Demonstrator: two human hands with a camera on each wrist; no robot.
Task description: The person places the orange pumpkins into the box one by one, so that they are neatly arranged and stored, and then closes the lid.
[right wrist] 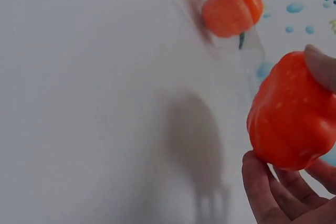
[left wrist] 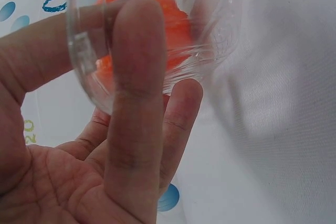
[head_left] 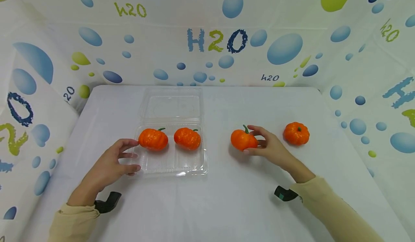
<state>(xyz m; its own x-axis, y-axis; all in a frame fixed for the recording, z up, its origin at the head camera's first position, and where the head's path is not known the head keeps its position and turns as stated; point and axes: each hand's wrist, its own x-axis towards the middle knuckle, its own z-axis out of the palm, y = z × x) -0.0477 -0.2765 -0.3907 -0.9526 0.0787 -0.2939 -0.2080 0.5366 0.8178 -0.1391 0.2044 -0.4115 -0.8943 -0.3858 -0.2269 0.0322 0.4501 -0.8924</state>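
Note:
In the head view, my right hand (head_left: 273,150) holds an orange pumpkin (head_left: 242,140) with a green stem between thumb and fingers, above the table. The right wrist view shows this pumpkin (right wrist: 291,114) with its shadow below. My left hand (head_left: 108,166) touches the left edge of an unfolded clear plastic container (head_left: 165,167), its fingers spread and mostly straight. Two orange pumpkins, one left (head_left: 153,139) and one right (head_left: 187,138), lie side by side in the container's near half. In the left wrist view, fingers (left wrist: 137,51) lie against the clear wall.
Another orange pumpkin (head_left: 296,133) sits on the white table to the right, beyond my right hand. The container's lid (head_left: 172,105) lies folded back toward the far table edge. A patterned white cloth (head_left: 155,58) hangs behind and at both sides.

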